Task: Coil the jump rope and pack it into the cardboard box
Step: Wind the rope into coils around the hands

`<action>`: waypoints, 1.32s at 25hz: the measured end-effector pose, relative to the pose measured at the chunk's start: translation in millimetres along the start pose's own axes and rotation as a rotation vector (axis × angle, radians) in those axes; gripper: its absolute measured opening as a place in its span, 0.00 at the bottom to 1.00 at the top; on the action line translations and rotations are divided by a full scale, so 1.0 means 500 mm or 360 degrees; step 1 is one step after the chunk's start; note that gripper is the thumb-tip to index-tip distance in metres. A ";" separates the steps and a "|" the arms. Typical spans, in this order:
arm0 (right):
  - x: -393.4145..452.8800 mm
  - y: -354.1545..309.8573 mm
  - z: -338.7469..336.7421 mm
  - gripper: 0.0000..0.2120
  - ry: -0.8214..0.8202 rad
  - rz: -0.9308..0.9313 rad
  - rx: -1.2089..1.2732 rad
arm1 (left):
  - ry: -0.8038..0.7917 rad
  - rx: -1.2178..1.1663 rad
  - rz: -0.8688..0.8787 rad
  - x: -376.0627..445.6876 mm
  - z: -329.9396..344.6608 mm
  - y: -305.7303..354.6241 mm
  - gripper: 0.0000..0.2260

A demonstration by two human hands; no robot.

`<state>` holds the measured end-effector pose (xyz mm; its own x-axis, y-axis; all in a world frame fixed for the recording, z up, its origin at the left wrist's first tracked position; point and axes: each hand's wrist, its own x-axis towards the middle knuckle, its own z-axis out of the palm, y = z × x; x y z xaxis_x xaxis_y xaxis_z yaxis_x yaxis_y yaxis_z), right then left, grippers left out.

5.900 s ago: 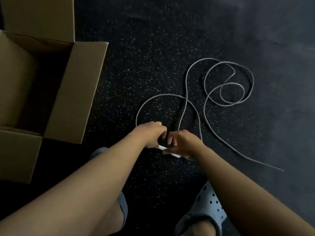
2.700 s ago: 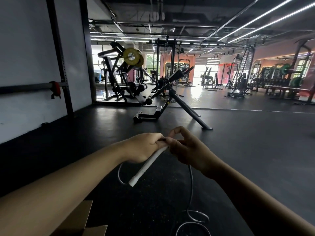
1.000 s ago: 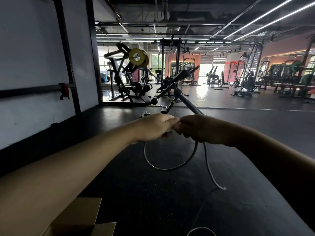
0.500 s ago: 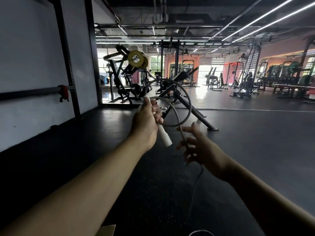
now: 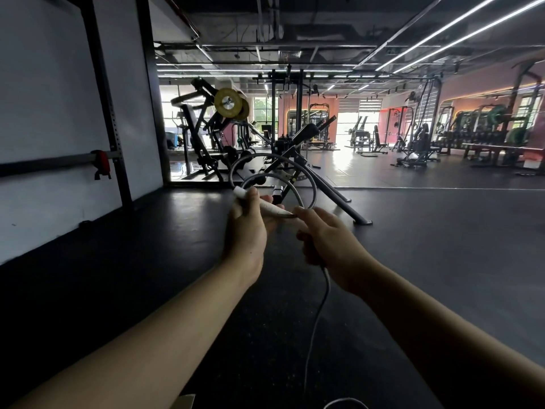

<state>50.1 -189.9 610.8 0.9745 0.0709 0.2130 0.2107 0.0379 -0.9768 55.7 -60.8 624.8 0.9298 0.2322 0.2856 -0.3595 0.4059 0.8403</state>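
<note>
The grey jump rope [image 5: 306,178] is looping twice in the air at the centre, its white handles [image 5: 272,210] crossing in the left hand [image 5: 246,231], whose fingers are curling tight around them. At 3 o'clock of that hand, the right hand [image 5: 327,240] is pinching the rope, the slack trailing toward 6 o'clock onto the black floor [image 5: 413,261]. A cardboard box [image 5: 184,401] corner is peeking in at the bottom edge. Gym machines [image 5: 218,137] are standing beyond, toward 12 o'clock.
</note>
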 end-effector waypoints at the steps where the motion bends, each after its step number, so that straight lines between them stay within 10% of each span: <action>1: 0.006 -0.005 -0.004 0.13 0.0008 -0.0025 -0.0067 | 0.0000 0.0028 -0.0021 -0.002 -0.013 -0.001 0.10; 5: 0.020 -0.022 -0.026 0.11 -0.0112 -0.0173 -0.0612 | -0.0044 0.0045 -0.0243 0.008 -0.084 0.001 0.05; 8: 0.015 -0.043 -0.050 0.12 -0.0340 -0.0358 -0.1267 | -0.0117 0.0630 -0.0084 0.044 -0.144 0.021 0.30; 11: 0.006 -0.075 -0.053 0.11 -0.0677 -0.0334 -0.1627 | -0.0745 0.1469 0.0525 0.061 -0.133 0.080 0.36; 15: 0.004 -0.091 -0.028 0.10 -0.0800 -0.0601 -0.1673 | -0.1244 0.2097 0.0345 0.059 -0.054 0.125 0.30; 33: -0.025 -0.085 -0.039 0.11 -0.0322 -0.0834 -0.1181 | -0.1230 0.1182 -0.0054 0.014 -0.047 0.090 0.15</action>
<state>30.3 -211.7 649.1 0.7236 0.3997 0.5627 0.6836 -0.5279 -0.5040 44.1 -20.2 653.8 0.8299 -0.4975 0.2525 -0.4368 -0.2980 0.8487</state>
